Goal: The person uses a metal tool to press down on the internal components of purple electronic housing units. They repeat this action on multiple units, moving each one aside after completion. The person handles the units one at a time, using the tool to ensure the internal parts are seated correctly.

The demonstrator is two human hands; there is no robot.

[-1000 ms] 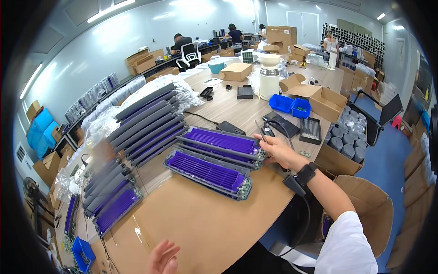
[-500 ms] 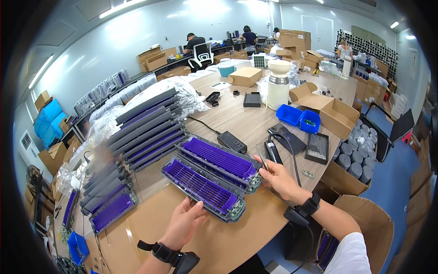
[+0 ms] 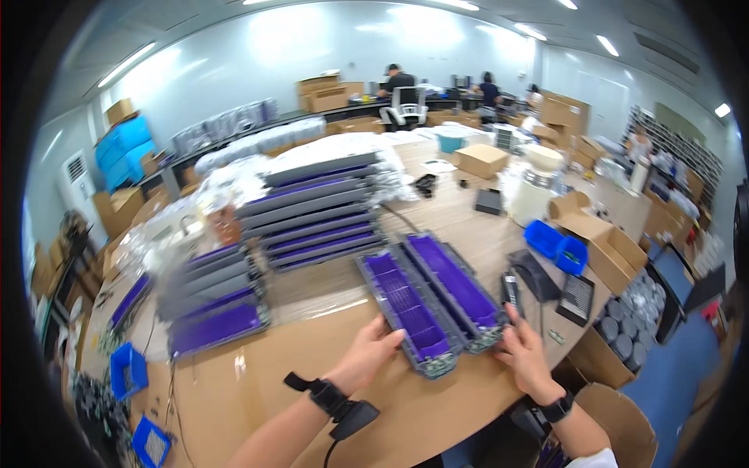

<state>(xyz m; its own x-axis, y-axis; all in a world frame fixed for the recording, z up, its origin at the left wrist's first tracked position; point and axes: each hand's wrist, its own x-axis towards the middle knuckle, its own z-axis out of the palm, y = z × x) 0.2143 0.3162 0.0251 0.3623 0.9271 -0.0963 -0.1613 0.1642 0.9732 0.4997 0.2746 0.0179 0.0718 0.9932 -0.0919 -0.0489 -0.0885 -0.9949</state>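
Observation:
Two long grey shells with purple inner faces rest side by side in front of me, angled away to the left. On the left shell (image 3: pixel 406 308) the purple face has slats, and a green circuit board (image 3: pixel 437 365) sits at its near end. Whether it is joined to the right shell (image 3: pixel 452 281) I cannot tell. My left hand (image 3: pixel 367 351) is closed on the left shell's outer edge, thumb on top. Curled at the right shell's near corner is my right hand (image 3: pixel 524 351); blur hides any thin tool in it. Beyond it lies a black handheld tool (image 3: pixel 510 290).
More grey-and-purple shells are stacked at far left (image 3: pixel 320 207) and near left (image 3: pixel 214 304); a blurred person's hand (image 3: pixel 222 225) is beside them. Blue bins (image 3: pixel 129 370), a dark tray (image 3: pixel 576 299), a cream vessel (image 3: pixel 533 195) and open cartons (image 3: pixel 605 242) surround the table.
The view has swung left. Both shells have turned, so their board ends now point more toward me. The thin metal tool seen at my right fingers earlier no longer shows clearly.

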